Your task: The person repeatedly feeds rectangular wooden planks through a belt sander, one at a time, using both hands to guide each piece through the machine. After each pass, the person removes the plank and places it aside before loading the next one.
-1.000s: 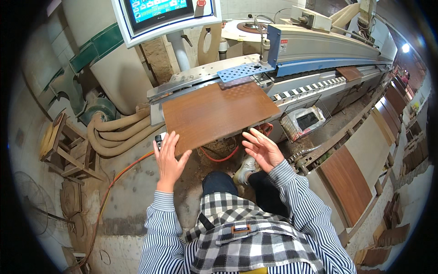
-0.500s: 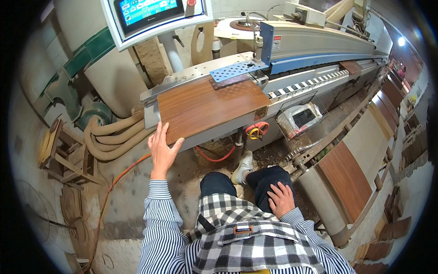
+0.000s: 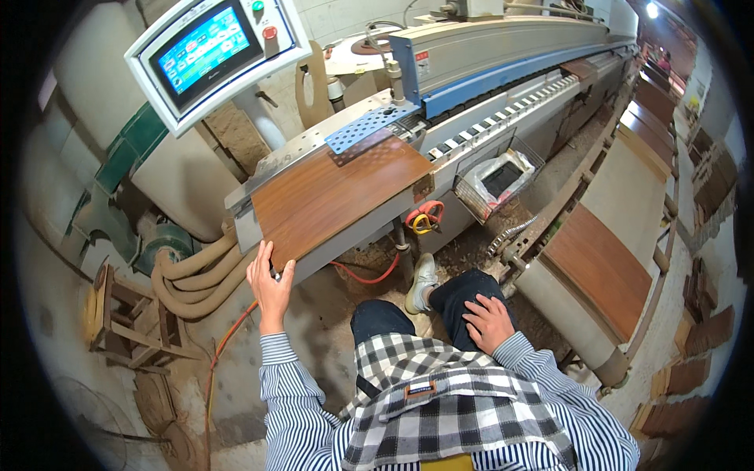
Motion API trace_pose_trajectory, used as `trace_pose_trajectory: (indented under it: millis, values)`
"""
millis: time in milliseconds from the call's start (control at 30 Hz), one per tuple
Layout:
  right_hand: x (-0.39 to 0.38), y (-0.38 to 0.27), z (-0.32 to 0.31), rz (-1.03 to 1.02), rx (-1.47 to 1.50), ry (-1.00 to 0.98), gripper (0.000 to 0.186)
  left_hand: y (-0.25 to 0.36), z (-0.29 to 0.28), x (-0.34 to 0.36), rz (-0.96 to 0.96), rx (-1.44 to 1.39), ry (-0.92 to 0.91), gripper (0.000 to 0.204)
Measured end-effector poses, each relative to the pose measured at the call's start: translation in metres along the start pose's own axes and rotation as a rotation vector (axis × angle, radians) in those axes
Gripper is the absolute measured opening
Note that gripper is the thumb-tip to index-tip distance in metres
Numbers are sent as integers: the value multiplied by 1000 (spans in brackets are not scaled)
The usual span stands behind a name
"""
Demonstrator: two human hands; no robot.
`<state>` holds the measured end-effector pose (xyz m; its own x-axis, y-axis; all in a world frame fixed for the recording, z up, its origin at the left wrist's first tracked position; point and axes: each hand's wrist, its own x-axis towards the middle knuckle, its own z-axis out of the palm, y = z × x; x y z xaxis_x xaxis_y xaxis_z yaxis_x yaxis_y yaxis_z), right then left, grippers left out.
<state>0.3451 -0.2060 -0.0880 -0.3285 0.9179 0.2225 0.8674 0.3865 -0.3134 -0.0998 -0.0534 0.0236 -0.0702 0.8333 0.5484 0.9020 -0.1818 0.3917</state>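
Observation:
A brown wood-grain board lies flat on the infeed table of a long edge-banding machine. Its far edge runs under a blue perforated plate. At the board's near left corner is my left hand, fingers and thumb apart at the edge. Whether the fingertips press on the board I cannot tell. My right hand rests on my right thigh, fingers spread, with nothing in it.
A control screen on a post stands at the far left. Scissors hang under the table beside a wire basket. On the right, a roller conveyor carries another brown board. Ribbed hoses and a wooden stool are left.
My view has turned, shifting the machine leftward in the picture. The board appears slightly farther from my left hand, which stays by its near corner. My right hand remains on my thigh.

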Motion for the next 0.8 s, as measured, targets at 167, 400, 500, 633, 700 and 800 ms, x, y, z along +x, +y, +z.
trace_pose_trajectory:
  millis: [167,400,500,633,700,800]
  values:
    - [0,2,-2,-3,13,-7,28,-3,-2,-1,-8,-61,2,58]
    - [-1,2,-3,-5,37,2,27,-4,-3,2,-78,-148,-44,59]
    - [0,2,-2,-6,38,2,27,4,-4,7,-58,-87,-65,60]
    - [0,1,-4,5,46,-8,28,22,8,18,3,-32,-67,62]
    - [0,2,-3,-3,40,-11,28,33,14,22,23,-10,-63,62]
    - [-1,2,-4,-1,38,-15,29,51,31,32,47,-13,-84,62]
